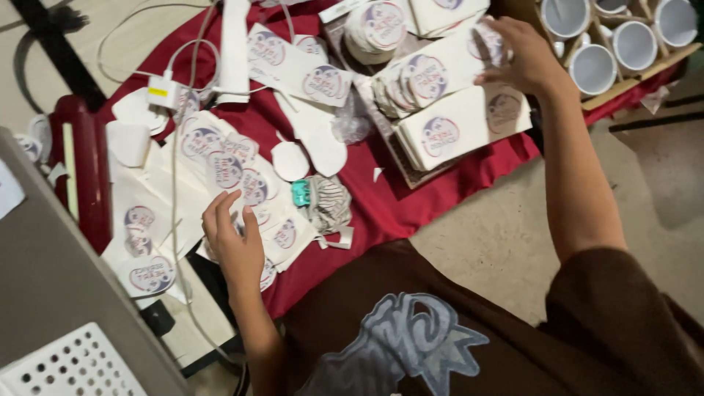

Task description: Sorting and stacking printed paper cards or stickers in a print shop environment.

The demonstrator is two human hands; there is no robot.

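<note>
My left hand (233, 242) rests fingers-down on a loose spread of white printed paper sheets (220, 165) with round red-and-blue designs, lying on a dark red cloth (374, 205). My right hand (521, 59) reaches far right, fingers touching a stack of the same printed sheets (458, 128) in a shallow cardboard tray. Whether it grips a sheet is unclear. Round paper cut-outs (292, 160) lie between the two hands.
White mugs (592, 67) stand in a divided box at the top right. A white charger block with cables (163, 92) lies at the upper left. A teal tape dispenser and crumpled paper (323, 199) sit mid-cloth. A grey machine with a perforated white panel (70, 367) fills the lower left.
</note>
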